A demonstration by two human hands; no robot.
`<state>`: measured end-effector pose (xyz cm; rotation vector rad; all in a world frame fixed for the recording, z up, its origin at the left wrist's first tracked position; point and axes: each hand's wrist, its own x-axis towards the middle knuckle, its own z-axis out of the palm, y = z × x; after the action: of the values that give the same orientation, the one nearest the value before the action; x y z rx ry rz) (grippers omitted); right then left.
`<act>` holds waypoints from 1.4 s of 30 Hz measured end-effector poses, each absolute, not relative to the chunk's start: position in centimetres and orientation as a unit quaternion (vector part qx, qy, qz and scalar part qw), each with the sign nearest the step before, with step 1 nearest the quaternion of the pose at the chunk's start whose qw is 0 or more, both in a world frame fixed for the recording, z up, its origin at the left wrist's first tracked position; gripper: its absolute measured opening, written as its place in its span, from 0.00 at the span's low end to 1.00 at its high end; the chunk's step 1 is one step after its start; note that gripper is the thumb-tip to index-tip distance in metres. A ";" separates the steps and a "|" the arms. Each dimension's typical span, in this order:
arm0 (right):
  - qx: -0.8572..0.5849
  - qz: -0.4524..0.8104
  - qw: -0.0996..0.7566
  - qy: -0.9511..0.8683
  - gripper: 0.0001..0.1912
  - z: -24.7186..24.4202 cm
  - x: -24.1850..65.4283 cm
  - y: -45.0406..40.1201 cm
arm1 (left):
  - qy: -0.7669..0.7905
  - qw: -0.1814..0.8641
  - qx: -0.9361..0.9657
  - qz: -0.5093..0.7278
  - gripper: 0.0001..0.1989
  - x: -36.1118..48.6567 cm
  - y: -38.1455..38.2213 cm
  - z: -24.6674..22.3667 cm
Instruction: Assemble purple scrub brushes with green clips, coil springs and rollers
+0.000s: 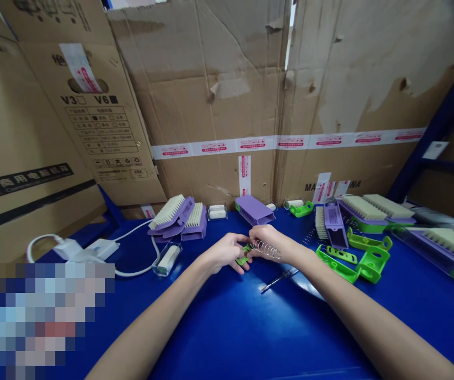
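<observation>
Over the middle of the blue table, my left hand [227, 252] has its fingers closed around a small green plastic part [243, 256]. My right hand [265, 237] meets it from the right, fingers pinched at one end of a metal coil spring [265, 248]. The spring runs back along the right hand toward the wrist. Where its tip meets the green part is hidden by fingers. A screwdriver [278, 279] lies on the table below my right wrist. Just beyond the hands is a purple plastic housing [255, 209] with a green end.
Purple brush heads [171, 216] and a clear-cased white roller [168, 260] lie left, near a white power strip [78, 250]. Green plastic parts [373, 264], a purple brush piece [335, 224] and more brushes [365, 207] sit right. Cardboard [211, 105] walls the back.
</observation>
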<state>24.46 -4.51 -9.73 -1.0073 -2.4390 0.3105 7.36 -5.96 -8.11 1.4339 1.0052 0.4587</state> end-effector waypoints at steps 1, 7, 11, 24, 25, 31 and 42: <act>-0.370 0.110 0.235 -0.892 0.16 -9.6 24.4 -4.5 | 0.442 0.616 0.622 0.198 0.20 7.4 -5.9 -8.1; -0.372 0.108 0.223 -0.895 0.16 -9.1 24.3 -4.8 | 0.455 0.612 0.621 0.178 0.19 7.2 -5.7 -8.2; -0.383 0.130 0.218 -0.888 0.18 -9.2 24.5 -5.0 | 0.435 0.624 0.625 0.176 0.18 7.1 -5.8 -8.2; -0.431 0.103 0.205 -0.873 0.16 -9.0 24.8 -5.2 | 0.428 0.613 0.643 0.166 0.18 7.1 -5.6 -8.4; -0.423 0.120 0.211 -0.873 0.16 -8.9 24.9 -5.2 | 0.425 0.619 0.638 0.173 0.19 7.1 -5.6 -8.4; -0.415 0.158 0.237 -0.864 0.14 -9.3 25.2 -5.0 | 0.404 0.633 0.625 0.211 0.18 7.1 -5.3 -8.5; -0.407 0.086 0.307 -0.856 0.13 -10.6 24.9 -5.2 | 0.407 0.630 0.599 0.282 0.17 7.3 -5.6 -8.6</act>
<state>24.88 -5.22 -10.60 -1.0768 -2.2631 0.2282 7.26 -5.63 -8.63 1.3714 0.9319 0.6456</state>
